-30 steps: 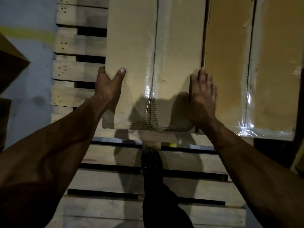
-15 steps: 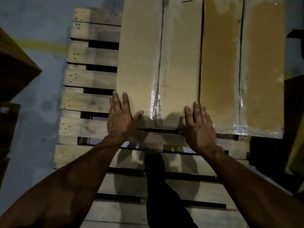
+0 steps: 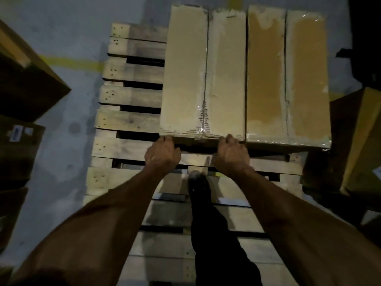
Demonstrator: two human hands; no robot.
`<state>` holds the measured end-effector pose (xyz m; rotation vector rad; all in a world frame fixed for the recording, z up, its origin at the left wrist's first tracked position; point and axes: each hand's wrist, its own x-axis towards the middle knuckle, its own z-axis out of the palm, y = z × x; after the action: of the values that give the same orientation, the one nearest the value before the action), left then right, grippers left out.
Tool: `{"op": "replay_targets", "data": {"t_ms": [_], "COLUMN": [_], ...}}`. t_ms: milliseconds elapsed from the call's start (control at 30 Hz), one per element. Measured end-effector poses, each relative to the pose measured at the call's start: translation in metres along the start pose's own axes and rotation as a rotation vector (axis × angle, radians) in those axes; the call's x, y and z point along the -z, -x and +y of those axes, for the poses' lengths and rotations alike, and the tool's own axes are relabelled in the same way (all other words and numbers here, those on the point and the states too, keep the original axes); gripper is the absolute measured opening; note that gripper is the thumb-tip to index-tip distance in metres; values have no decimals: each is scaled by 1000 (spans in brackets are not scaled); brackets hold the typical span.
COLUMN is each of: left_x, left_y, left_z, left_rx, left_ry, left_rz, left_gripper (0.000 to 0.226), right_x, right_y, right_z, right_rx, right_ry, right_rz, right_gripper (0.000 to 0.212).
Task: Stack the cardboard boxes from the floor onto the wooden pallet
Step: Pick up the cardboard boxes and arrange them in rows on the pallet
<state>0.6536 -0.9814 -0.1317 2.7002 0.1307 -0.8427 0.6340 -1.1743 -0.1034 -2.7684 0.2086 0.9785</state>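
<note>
Hands (image 3: 162, 154) now off pale taped box (image 3: 203, 73)

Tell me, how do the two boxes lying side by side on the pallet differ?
The left box is pale beige; the right box is darker, orange-brown. Both hands, left hand and right hand, are at the left box's near edge; the right box is untouched. The right box's near edge carries more glossy tape. Both are long, taped along a centre seam, and lie flat on the wooden pallet.

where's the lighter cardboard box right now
In the head view the lighter cardboard box lies on the wooden pallet, flush against the left side of the darker box.
</note>
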Motion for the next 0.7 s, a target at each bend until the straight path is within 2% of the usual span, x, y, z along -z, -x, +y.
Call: {"op": "replay_targets", "data": {"t_ms": [67, 200, 400, 600, 700], "left_x": [0, 14, 50, 72, 71], "left_y": [45, 136, 282, 409, 458], "left_z": [-8, -38, -91, -128, -146], "left_rx": [-11, -17, -19, 10, 30], "left_ry": [68, 98, 176, 261, 265], "left_rz": [26, 169, 373, 538, 549], "left_gripper": [44, 41, 42, 41, 40], "right_x": [1, 15, 48, 36, 18], "right_y": [36, 110, 244, 388, 440], "right_z": [-24, -64, -104, -123, -126], "right_rx": [15, 45, 106, 187, 217], "right_ry": [-78, -152, -263, -313, -287], "right_rz": [7, 67, 203, 307, 331], "right_gripper": [43, 46, 34, 56, 60]}}
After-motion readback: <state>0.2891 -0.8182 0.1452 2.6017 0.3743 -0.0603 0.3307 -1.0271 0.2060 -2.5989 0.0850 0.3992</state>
